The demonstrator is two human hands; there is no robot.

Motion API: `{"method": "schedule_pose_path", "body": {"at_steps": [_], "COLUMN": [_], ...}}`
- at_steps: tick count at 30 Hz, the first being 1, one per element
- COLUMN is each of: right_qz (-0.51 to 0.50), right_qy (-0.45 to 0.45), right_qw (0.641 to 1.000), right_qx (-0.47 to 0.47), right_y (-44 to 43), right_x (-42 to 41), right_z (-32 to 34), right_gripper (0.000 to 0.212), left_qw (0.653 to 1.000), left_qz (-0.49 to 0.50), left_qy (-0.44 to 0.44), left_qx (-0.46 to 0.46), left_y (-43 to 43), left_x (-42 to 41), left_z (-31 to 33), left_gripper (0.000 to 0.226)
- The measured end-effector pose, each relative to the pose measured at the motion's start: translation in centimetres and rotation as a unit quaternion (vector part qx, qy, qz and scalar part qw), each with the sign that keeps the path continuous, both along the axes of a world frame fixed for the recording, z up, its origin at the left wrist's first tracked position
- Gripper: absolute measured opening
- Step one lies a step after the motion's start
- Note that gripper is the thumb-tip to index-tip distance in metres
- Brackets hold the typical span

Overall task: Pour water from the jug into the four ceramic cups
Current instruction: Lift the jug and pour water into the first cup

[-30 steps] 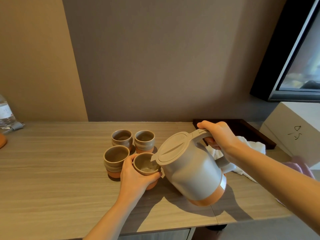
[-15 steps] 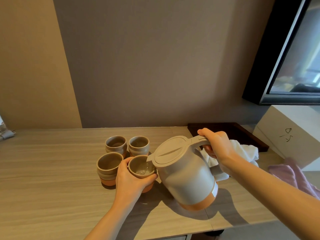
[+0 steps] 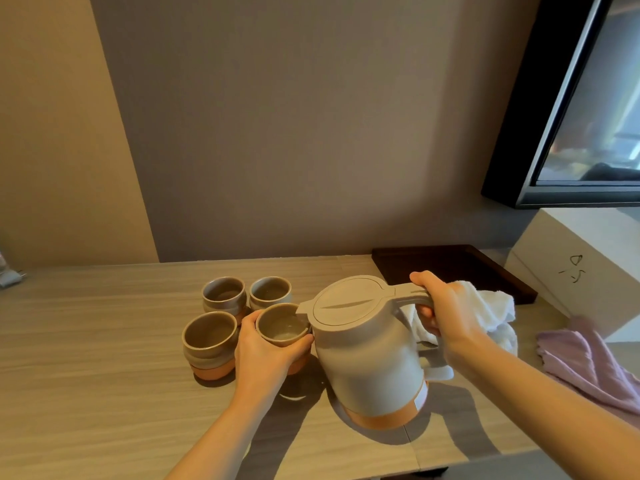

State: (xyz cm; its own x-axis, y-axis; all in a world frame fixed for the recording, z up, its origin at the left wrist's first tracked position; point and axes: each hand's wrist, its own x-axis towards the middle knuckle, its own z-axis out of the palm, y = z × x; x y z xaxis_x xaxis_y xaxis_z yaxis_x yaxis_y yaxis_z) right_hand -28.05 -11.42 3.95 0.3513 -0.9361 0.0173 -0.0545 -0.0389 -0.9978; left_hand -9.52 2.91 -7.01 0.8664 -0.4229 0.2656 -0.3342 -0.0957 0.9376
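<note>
A grey jug with an orange base band and a flat lid stands almost upright, just off the wooden counter. My right hand grips its handle. The spout sits over the rim of the near right cup, which holds water. My left hand wraps around that cup's side. Three more grey and orange ceramic cups stand beside it: near left, far left and far right.
A white towel lies behind the jug handle. A dark wooden tray sits at the back right, a white box and a purple cloth farther right. A screen hangs above.
The jug has tipped back from its pouring tilt to nearly upright, its spout still at the cup's rim. My left hand keeps hold of the same cup.
</note>
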Motion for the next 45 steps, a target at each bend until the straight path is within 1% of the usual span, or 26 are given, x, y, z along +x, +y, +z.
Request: {"method": "schedule_pose_path", "body": {"at_steps": [5, 9, 15, 21, 24, 27, 32, 34, 36, 41, 43, 45], "right_qz": [0.006, 0.014, 0.018, 0.025, 0.026, 0.025, 0.025, 0.021, 0.018, 0.014, 0.015, 0.016], "right_qy": [0.001, -0.001, -0.002, 0.000, -0.005, -0.005, -0.001, 0.001, 0.005, 0.011, 0.010, 0.011], "right_qw": [1.000, 1.000, 1.000, 1.000, 1.000, 1.000, 1.000, 1.000, 1.000, 1.000, 1.000, 0.999], "right_qx": [0.001, 0.012, 0.015, 0.004, 0.010, 0.009, 0.007, 0.003, -0.004, -0.016, -0.018, -0.025], "right_y": [-0.2, -0.3, -0.6, -0.7, -0.6, -0.3, 0.2, 0.3, 0.5, 1.0, 1.2, 1.4], "right_x": [-0.2, -0.2, -0.1, -0.1, -0.1, -0.2, -0.1, -0.1, -0.1, 0.4, 0.5, 0.5], "right_z": [-0.6, -0.7, -0.8, -1.0, -0.8, -0.6, -0.2, 0.0, 0.1, 0.4, 0.5, 0.6], "right_gripper": [0.042, 0.039, 0.038, 0.041, 0.041, 0.042, 0.046, 0.049, 0.047, 0.043, 0.043, 0.041], "left_qw": [0.999, 0.998, 0.997, 0.996, 0.996, 0.994, 0.987, 0.984, 0.982, 0.967, 0.963, 0.966], "left_qz": [0.029, 0.051, 0.066, 0.082, 0.078, 0.082, 0.054, 0.043, 0.038, 0.085, 0.113, 0.132], "left_qy": [-0.003, -0.008, -0.027, -0.015, -0.014, -0.039, -0.106, -0.129, -0.149, -0.220, -0.222, -0.196], "left_qx": [0.029, 0.029, 0.031, 0.029, 0.040, 0.059, 0.104, 0.112, 0.110, 0.094, 0.099, 0.103], "left_y": [-1.0, -1.2, -1.4, -1.9, -1.9, -1.6, -0.5, 0.4, 1.4, 3.9, 4.7, 5.4], "left_x": [0.4, 0.7, 1.0, 0.9, 0.9, 0.8, 0.1, 0.1, 0.3, 1.9, 2.9, 4.0], "left_z": [-1.3, -2.1, -2.8, -2.9, -2.9, -2.5, -1.4, -1.0, -0.5, 1.1, 1.2, 1.0], "left_gripper": [0.089, 0.090, 0.091, 0.093, 0.099, 0.109, 0.113, 0.107, 0.095, 0.055, 0.054, 0.061]}}
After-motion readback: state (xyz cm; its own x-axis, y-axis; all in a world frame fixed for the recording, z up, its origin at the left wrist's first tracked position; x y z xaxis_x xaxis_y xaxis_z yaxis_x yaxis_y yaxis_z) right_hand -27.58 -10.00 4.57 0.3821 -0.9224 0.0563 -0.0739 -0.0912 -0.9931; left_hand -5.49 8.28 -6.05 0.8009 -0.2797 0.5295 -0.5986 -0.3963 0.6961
